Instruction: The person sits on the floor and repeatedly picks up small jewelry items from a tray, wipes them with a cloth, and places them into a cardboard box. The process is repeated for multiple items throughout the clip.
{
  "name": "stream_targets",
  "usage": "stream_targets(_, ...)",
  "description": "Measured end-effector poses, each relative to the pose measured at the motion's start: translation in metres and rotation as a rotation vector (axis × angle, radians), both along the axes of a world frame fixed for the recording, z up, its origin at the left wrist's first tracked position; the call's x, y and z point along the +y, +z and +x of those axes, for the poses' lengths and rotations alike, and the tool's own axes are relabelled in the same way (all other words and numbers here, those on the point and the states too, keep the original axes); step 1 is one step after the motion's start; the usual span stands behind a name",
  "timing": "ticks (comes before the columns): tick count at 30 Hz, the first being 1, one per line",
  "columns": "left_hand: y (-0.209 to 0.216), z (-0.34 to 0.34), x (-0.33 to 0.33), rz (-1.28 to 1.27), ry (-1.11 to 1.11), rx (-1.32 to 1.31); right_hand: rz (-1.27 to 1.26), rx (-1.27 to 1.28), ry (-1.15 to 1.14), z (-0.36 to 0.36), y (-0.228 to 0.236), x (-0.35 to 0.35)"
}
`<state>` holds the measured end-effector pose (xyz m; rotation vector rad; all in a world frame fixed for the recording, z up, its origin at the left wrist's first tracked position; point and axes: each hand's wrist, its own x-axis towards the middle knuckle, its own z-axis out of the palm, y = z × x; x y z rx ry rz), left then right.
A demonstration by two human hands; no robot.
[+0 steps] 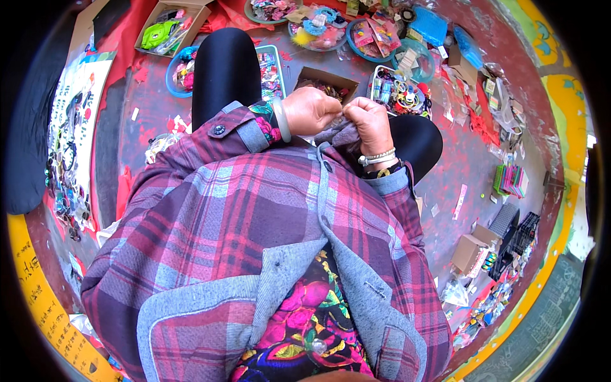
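My left hand (pixel 312 110), with a pale bangle at the wrist, is closed in a pinch, its fingertips pointing right. Close against it, my right hand (pixel 371 125) pinches too, thumb and forefinger nearly touching the left fingertips. Whatever they grip at the meeting point is too small to make out. A soft grey-purple piece of cloth (pixel 338 135) shows just under the hands; I cannot tell whether it is held or lies on my lap. Right behind the hands stands an open cardboard box (pixel 347 83) with small dark items inside.
Beyond my knees are a white tray (pixel 282 81) of small packets, a tray of hair ties (pixel 407 95), and several round baskets with trinkets, one a blue basket (pixel 170 79). A card box (pixel 470 253) and black baskets (pixel 519 242) stand at right. Jewellery hangs on a white board (pixel 83 121) at left.
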<state>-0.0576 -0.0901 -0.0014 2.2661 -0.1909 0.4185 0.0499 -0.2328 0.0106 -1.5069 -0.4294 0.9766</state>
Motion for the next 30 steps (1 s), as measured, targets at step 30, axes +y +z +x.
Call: stream_targets(30,0.019,0.005,0.018,-1.644,0.078,0.336,0.263,0.107,-0.237,0.001,0.021,0.003)
